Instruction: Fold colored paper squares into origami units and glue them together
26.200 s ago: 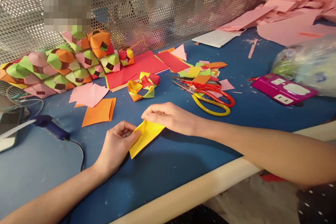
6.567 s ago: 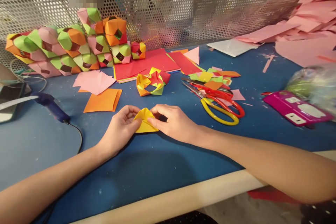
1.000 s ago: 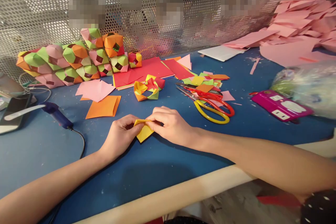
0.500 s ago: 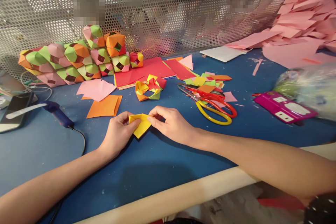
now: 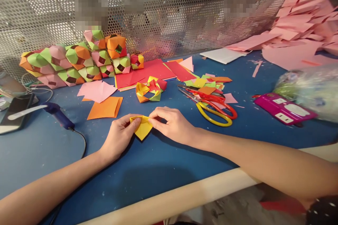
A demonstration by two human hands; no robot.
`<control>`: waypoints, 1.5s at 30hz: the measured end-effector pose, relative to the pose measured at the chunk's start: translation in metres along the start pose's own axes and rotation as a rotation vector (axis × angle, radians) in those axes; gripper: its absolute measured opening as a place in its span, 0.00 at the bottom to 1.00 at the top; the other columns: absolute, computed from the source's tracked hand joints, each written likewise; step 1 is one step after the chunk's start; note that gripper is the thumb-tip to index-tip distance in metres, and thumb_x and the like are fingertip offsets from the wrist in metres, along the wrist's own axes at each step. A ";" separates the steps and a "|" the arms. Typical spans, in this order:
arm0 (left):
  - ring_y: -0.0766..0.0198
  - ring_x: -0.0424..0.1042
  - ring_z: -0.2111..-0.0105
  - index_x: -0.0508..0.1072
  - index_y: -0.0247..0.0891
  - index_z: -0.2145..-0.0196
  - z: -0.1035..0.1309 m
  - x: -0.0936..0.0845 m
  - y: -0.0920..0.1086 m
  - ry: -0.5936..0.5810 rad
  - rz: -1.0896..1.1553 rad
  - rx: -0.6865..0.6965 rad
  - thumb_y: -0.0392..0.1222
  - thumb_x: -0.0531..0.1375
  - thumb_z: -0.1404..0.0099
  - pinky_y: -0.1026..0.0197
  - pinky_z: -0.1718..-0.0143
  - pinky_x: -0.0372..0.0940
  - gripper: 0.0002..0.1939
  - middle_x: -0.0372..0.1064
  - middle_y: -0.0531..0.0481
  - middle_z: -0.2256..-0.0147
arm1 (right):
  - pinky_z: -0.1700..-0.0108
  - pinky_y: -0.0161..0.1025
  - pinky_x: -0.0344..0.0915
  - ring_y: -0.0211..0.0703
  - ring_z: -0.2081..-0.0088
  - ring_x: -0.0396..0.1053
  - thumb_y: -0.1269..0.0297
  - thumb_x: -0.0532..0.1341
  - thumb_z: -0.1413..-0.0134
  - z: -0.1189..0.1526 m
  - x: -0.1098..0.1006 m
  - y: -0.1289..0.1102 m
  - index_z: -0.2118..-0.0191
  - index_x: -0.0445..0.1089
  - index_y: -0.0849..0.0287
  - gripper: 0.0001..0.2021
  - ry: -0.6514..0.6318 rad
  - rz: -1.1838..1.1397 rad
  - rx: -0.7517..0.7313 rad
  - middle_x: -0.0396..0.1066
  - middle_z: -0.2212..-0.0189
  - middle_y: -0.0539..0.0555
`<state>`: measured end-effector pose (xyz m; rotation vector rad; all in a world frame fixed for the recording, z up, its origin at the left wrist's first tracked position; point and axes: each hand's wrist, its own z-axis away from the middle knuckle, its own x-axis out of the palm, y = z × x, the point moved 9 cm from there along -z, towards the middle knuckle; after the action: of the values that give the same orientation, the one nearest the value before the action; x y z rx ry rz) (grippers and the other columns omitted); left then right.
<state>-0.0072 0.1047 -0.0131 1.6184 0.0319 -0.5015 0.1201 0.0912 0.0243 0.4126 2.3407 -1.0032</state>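
Note:
A small folded piece of yellow paper (image 5: 143,130) is held between both hands just above the blue table, one corner pointing toward me. My left hand (image 5: 120,135) pinches its left side, thumb on top. At its upper right corner, my right hand (image 5: 171,123) grips the edge between thumb and fingertips. Just beyond the hands sits a partly joined ring of folded paper units (image 5: 142,93) in yellow, red and green. Orange paper squares (image 5: 104,108) lie beyond my left hand, with pink sheets (image 5: 96,90) behind them.
Scissors with yellow and red handles (image 5: 215,117) lie beside paper scraps (image 5: 208,82). Folded paper balls (image 5: 79,56) stand stacked against the perforated metal screen (image 5: 169,17). A blue corded tool (image 5: 59,116) rests left; a magenta power strip (image 5: 285,109) and pink paper heap (image 5: 308,21) are right.
The yellow paper has turned slightly, its lower corner now a little further right. Both hands keep their pinch on it. The view has shifted very slightly.

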 end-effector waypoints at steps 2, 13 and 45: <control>0.61 0.70 0.64 0.75 0.36 0.58 0.000 0.001 0.003 -0.010 -0.029 0.023 0.48 0.55 0.37 0.63 0.63 0.64 0.16 0.74 0.48 0.64 | 0.65 0.35 0.60 0.36 0.71 0.65 0.70 0.58 0.44 0.000 0.001 -0.001 0.68 0.68 0.60 0.04 -0.001 0.003 -0.019 0.70 0.73 0.51; 0.58 0.70 0.59 0.70 0.38 0.49 0.004 0.001 -0.007 -0.041 0.103 -0.039 0.53 0.52 0.35 0.61 0.59 0.64 0.22 0.73 0.47 0.58 | 0.66 0.35 0.60 0.36 0.72 0.66 0.72 0.58 0.45 -0.001 -0.006 -0.008 0.71 0.70 0.60 0.06 0.051 0.017 -0.086 0.72 0.74 0.51; 0.65 0.69 0.70 0.71 0.38 0.56 0.011 0.000 0.017 -0.003 -0.191 0.106 0.47 0.55 0.38 0.66 0.70 0.64 0.15 0.72 0.51 0.67 | 0.67 0.35 0.62 0.37 0.72 0.65 0.69 0.56 0.43 0.002 -0.004 -0.013 0.70 0.68 0.59 0.06 0.042 -0.039 -0.089 0.68 0.76 0.51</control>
<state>-0.0050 0.0924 0.0025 1.7271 0.1611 -0.6613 0.1180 0.0808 0.0324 0.3581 2.4292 -0.9119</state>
